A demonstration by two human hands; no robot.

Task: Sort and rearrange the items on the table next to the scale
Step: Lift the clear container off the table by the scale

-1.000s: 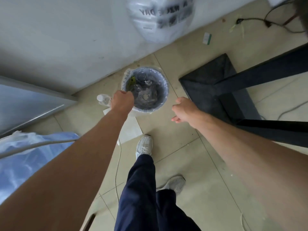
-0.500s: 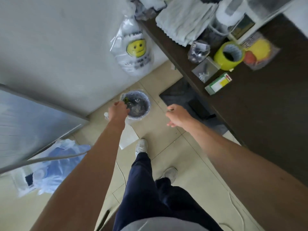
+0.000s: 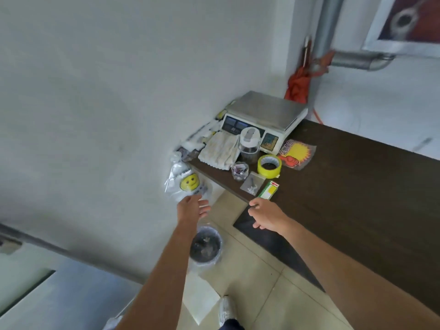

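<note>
A white scale stands at the far corner of the dark table. In front of it lie a folded cloth, a clear jar, a yellow tape roll, a small glass of bits, a bag of screws, a green and yellow box and a packet of star labels. My left hand is open and empty, just below a smiley plastic bag. My right hand hovers at the table's near edge with fingers loosely curled, holding nothing.
A lined waste bin sits on the tiled floor under my left forearm. White paper lies on the floor near my shoe. More packets crowd the wall side of the table. An orange umbrella hangs behind the scale.
My view has swung up from the bin to the table. My left hand has left the bin and opened; both hands have risen toward the table edge.
</note>
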